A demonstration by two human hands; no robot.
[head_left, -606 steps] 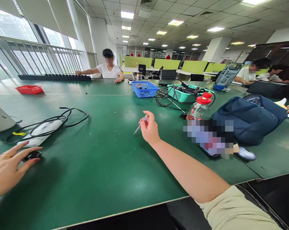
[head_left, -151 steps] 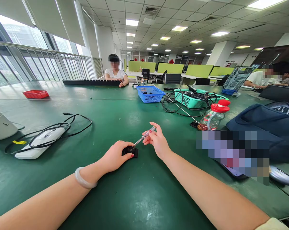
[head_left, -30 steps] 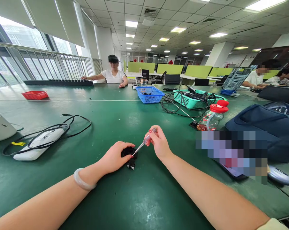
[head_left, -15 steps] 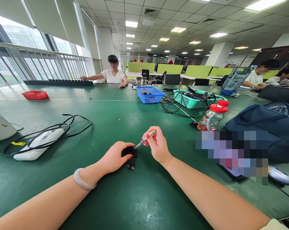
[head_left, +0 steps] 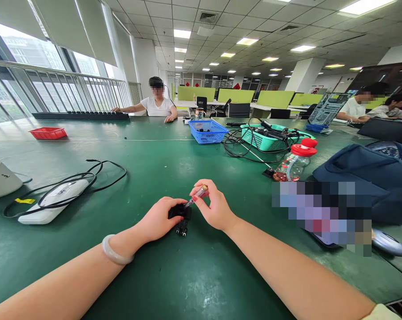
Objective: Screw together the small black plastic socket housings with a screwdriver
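My left hand point(head_left: 161, 218) is closed around a small black plastic part point(head_left: 185, 214) with metal prongs at its near end, held on the green tabletop point(head_left: 201, 275). Its exact kind is hard to make out, since my fingers cover its left side. Between the fingers of my right hand point(head_left: 214, 206) is a screwdriver point(head_left: 200, 191) with a clear handle and a brownish end. The screwdriver leans down to the left, its tip at the top of the black part; the tip itself is hard to see.
Ahead stand a blue basket point(head_left: 208, 132) and a teal basket point(head_left: 267, 140) with tangled black cables. To the right are a red-lidded jar point(head_left: 296, 162) and a dark bag point(head_left: 367, 182). A white device point(head_left: 54, 202) with a cord lies left. A person point(head_left: 157, 104) sits opposite.
My right hand has shifted left and slightly down, bringing the screwdriver's handle closer to the black part and more upright. My left hand stays in place.
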